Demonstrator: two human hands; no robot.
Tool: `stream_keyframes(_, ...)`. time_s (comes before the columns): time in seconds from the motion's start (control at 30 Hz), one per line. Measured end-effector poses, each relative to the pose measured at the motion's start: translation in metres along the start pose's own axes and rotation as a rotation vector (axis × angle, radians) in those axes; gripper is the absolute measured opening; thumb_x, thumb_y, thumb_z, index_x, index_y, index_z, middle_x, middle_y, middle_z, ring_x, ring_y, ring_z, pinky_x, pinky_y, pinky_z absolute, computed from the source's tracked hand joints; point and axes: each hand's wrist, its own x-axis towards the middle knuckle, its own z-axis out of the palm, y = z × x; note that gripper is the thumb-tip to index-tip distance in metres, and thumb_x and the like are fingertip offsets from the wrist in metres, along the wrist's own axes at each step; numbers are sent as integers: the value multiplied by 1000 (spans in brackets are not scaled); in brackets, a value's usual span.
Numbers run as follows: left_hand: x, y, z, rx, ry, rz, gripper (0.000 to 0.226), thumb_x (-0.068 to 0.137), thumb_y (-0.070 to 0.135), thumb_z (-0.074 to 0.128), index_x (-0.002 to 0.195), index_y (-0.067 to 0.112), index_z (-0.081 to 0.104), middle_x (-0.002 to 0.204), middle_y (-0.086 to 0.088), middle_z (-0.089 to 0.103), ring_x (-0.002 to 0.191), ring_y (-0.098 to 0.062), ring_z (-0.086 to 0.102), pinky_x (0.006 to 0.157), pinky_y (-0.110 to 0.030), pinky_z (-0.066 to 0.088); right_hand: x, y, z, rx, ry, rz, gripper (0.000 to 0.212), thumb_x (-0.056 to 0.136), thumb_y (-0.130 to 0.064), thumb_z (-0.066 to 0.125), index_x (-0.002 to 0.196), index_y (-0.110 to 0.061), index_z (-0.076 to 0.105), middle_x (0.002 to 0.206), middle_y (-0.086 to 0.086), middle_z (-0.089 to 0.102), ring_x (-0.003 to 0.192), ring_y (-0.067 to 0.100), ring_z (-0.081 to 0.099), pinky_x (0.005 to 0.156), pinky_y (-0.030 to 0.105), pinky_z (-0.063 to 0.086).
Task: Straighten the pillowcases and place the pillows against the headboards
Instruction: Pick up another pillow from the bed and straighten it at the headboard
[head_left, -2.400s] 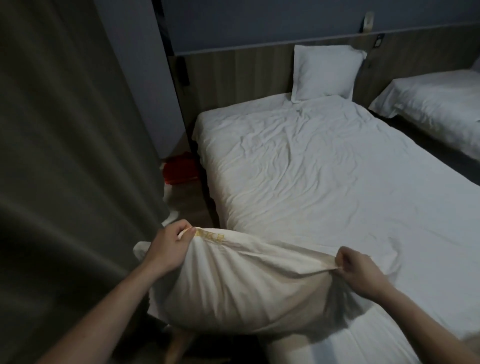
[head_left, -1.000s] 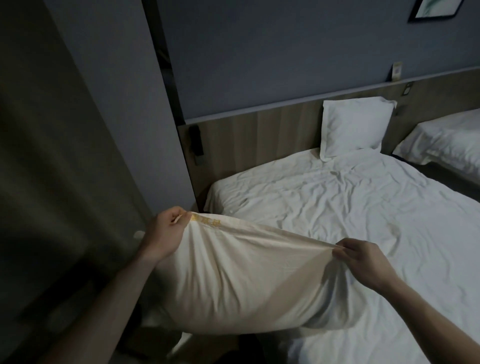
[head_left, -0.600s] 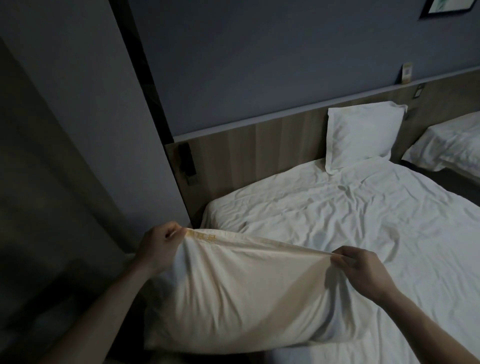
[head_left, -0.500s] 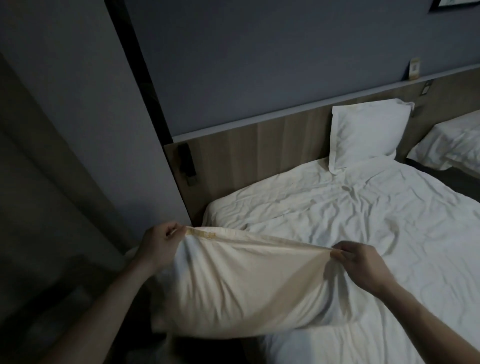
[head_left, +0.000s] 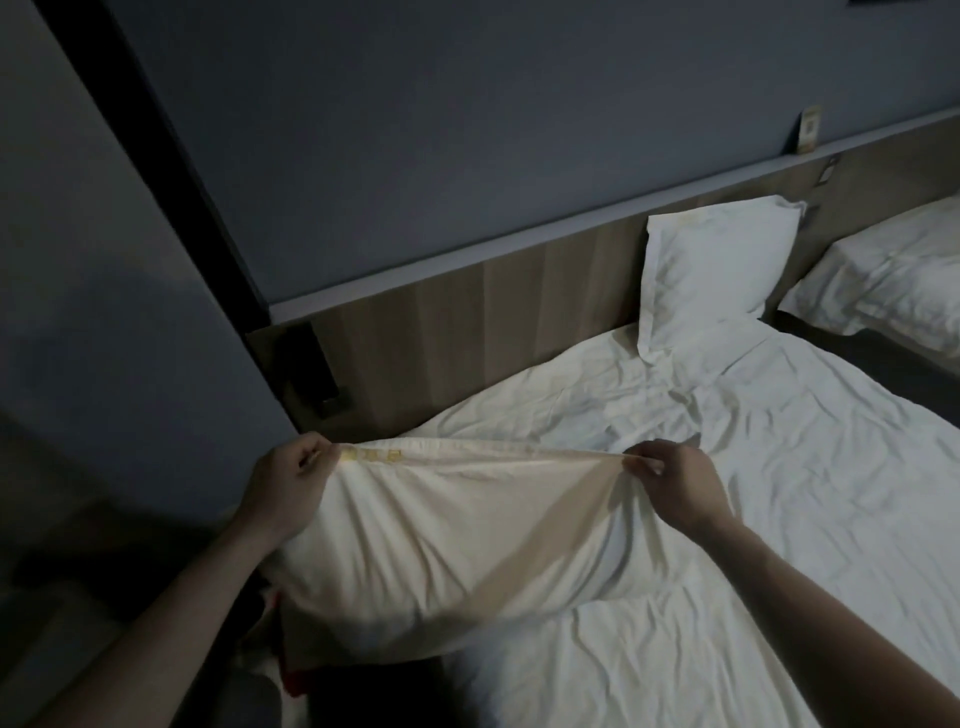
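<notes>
A cream pillow hangs in front of me over the left edge of the bed. My left hand grips its upper left corner, beside a yellow label. My right hand pinches the upper right corner, and the top hem is stretched taut between them. A second white pillow stands upright against the wooden headboard on the right side of the bed. The headboard's left part has no pillow against it.
The bed sheet is white and wrinkled. A grey wall with a dark vertical strip stands close on the left. A dark fitting hangs on the headboard's left end. A second bed lies at the far right.
I have moved along the bed toward the headboard, carrying the pillow with the same two-handed hold. The headboard and the standing pillow now appear closer.
</notes>
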Motion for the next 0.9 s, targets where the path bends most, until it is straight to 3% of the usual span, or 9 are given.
stream_keyframes(0.2, 106, -25, 29, -20, -141, -23, 33, 102, 26, 60, 69, 20, 57, 64, 3, 58, 67, -21, 60, 62, -34, 42, 78, -15, 31, -110, 42, 52, 10, 93, -31, 70, 94, -31, 80, 97, -8, 79, 95, 26, 73, 85, 42, 54)
stream_keyframes(0.37, 181, -22, 46, -76, -236, -70, 32, 104, 28, 57, 73, 20, 60, 70, 0, 62, 74, -21, 63, 65, -35, 45, 159, -28, 45, -197, 72, 57, 13, 94, -24, 68, 94, -29, 81, 96, -4, 80, 94, 30, 73, 82, 43, 51)
stream_keyframes(0.53, 245, -18, 68, -109, -311, -110, 31, 104, 26, 57, 76, 14, 62, 71, -1, 61, 72, -20, 61, 63, -32, 45, 246, -30, 52, -263, 67, 36, 17, 97, -31, 62, 99, -33, 79, 106, -7, 79, 102, 27, 72, 86, 42, 48)
stream_keyframes(0.7, 307, -25, 92, 6, -442, -72, 35, 102, 34, 59, 74, 12, 61, 66, -4, 60, 63, -15, 57, 60, -33, 44, 336, -24, 74, -267, -6, 79, 24, 100, -36, 54, 106, -34, 77, 114, -9, 77, 110, 25, 68, 94, 42, 37)
stream_keyframes(0.8, 347, -18, 105, 116, -415, -7, 33, 102, 37, 59, 75, 18, 63, 67, -1, 62, 64, -18, 61, 57, -30, 42, 389, -22, 93, -291, -29, 108, 24, 100, -40, 54, 106, -36, 77, 114, -7, 77, 111, 25, 66, 94, 41, 36)
stream_keyframes(0.9, 383, -13, 117, 246, -289, 36, 25, 101, 35, 60, 80, 21, 63, 71, 5, 63, 66, -14, 59, 55, -29, 39, 438, -34, 112, -320, -6, 116, 25, 98, -33, 55, 108, -35, 78, 111, 1, 77, 114, 30, 62, 98, 43, 38)
